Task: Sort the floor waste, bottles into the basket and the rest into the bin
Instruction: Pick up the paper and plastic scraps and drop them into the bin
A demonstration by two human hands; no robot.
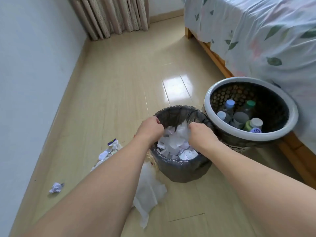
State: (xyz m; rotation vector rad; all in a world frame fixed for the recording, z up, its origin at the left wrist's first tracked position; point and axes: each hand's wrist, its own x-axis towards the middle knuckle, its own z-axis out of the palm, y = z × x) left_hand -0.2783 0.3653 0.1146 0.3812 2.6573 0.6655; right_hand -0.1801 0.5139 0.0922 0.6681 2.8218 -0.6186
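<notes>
Bin [179,170] lined with a dark bag, standing on the floor [123,79], packed to the rim with crumpled white paper [176,142]. Fingertips of both hands buried in that paper, so hard to make out what each one grips. Left hand [149,130] at the bin's left rim, fingers curled down into the heap; right hand [199,132] at the right rim, likewise curled into the paper. Near wall of the bin partly hidden behind the left forearm. Touching the bin on its right, a mesh basket [213,93] with a pale rim, holding several capped bottles [239,117] upright; lower side of the basket cut off by its own rim. Just left of the bin, a heap of scraps [109,151], half covered by the forearm. In front of the bin, a flat white tissue [148,194] on the floor, its upper part hidden under the same arm. Further left of the bin, a small paper ball [55,187] lying alone. Behind the basket, well right of the bin, a bed [256,31] with leaf-print cover. Far beyond the bin, a curtain [111,16] in the corner.
</notes>
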